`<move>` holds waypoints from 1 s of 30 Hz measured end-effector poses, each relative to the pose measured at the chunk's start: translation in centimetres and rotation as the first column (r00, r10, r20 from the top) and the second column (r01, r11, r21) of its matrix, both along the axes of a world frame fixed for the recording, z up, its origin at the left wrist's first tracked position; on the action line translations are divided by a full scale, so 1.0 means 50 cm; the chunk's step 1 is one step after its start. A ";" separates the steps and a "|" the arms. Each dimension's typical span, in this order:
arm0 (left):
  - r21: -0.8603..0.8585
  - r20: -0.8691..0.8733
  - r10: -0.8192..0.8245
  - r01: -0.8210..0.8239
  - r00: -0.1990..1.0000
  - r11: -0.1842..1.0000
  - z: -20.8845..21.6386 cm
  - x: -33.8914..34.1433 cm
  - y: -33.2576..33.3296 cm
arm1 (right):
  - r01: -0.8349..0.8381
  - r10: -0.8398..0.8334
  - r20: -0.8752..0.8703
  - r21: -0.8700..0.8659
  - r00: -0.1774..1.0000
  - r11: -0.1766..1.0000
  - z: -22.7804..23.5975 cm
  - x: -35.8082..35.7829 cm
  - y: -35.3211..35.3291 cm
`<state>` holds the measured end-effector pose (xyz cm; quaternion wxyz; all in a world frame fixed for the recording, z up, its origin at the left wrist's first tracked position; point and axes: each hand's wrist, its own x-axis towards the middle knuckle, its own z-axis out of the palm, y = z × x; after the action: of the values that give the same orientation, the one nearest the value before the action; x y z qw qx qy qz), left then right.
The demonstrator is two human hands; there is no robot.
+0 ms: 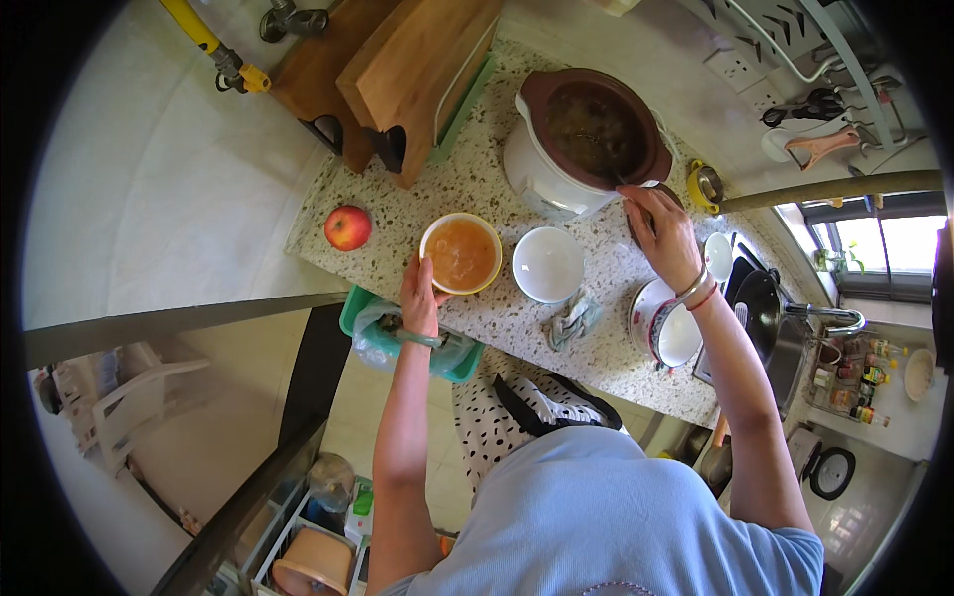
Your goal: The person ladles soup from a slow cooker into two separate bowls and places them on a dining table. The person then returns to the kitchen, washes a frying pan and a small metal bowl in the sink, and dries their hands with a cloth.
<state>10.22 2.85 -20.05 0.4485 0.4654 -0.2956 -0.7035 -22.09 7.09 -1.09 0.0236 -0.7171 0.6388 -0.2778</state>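
My left hand [419, 300] grips the side of a bowl of orange-coloured soup [461, 255] at the counter's front edge. Its thumb lies along the near side of the rim. My right hand [664, 236] reaches to the near right rim of a white slow cooker [537, 164]. The fingers pinch the dark handle of a utensil [616, 181], whose other end is hidden in the brownish broth [588, 129] of the dark inner pot. Between my hands stands an empty white bowl [549, 264].
A red apple [348, 227] lies left of the soup bowl, below wooden cutting boards [397, 70]. A crumpled cloth [573, 322] and patterned bowls [664, 326] sit near the front edge. Below hangs a green bin [462, 366]. A black wok [758, 303] stands by the sink at right.
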 end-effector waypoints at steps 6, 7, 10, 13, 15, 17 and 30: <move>0.026 0.050 0.003 -0.004 0.999 1.000 -0.032 0.001 -0.012 | 0.155 -0.175 0.135 0.143 0.975 0.977 0.013 -0.004 -0.002; 0.032 0.091 -0.049 0.047 0.995 0.998 -0.031 0.005 -0.011 | 0.155 -0.172 0.132 0.134 0.976 0.979 0.011 -0.007 0.000; -0.051 0.386 -0.119 0.150 0.915 0.987 -0.042 0.043 -0.024 | 0.137 -0.152 0.119 0.121 0.981 0.983 0.011 -0.011 -0.001; -0.264 0.760 0.049 0.238 0.648 0.935 -0.027 0.067 -0.047 | 0.143 -0.160 0.108 0.154 0.981 0.978 0.018 -0.011 0.001; -0.343 0.793 0.122 0.272 0.597 0.899 0.078 0.068 -0.054 | 0.192 -0.214 0.107 0.190 0.971 0.963 0.023 -0.020 0.013; -0.377 0.816 0.169 0.288 0.552 0.880 0.167 0.061 -0.065 | 0.149 -0.169 0.148 0.139 0.974 0.979 0.013 -0.027 0.022; -0.789 0.587 -0.002 0.573 0.809 0.223 0.439 -0.324 -0.038 | -0.001 -0.012 0.054 0.231 0.998 0.973 0.170 -0.084 0.082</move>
<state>-5.98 0.93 1.92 0.4023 0.1927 -0.8348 -0.3228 -26.29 11.20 7.40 0.1237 -0.6997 0.6680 -0.2212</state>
